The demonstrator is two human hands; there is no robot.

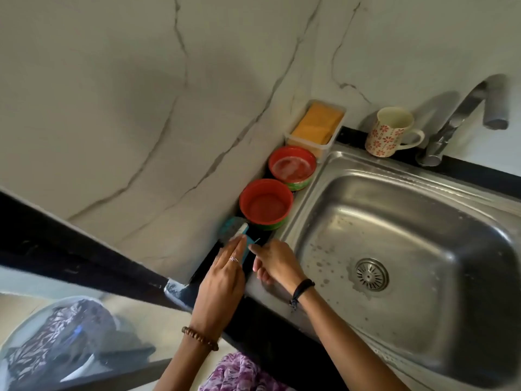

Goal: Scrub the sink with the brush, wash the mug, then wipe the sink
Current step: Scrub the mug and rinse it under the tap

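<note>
A teal brush [235, 227] lies on the black counter strip left of the steel sink [318, 193]. My left hand [225, 273] reaches over it with straight fingers, the fingertips touching its top. My right hand [275, 263] is beside it, fingers curled near the brush's handle end; whether it holds the handle I cannot tell. A cream mug [390, 131] with red flowers stands on the sink's back rim, next to the tap [462, 114]. The basin is wet and spotted around the drain [371, 274].
Two red bowls [266, 204] [292, 167] stand in a row behind the brush along the marble wall. A white tray holds an orange sponge [317, 124] at the back corner. A bagged dark patterned bundle [64, 340] lies low on the left.
</note>
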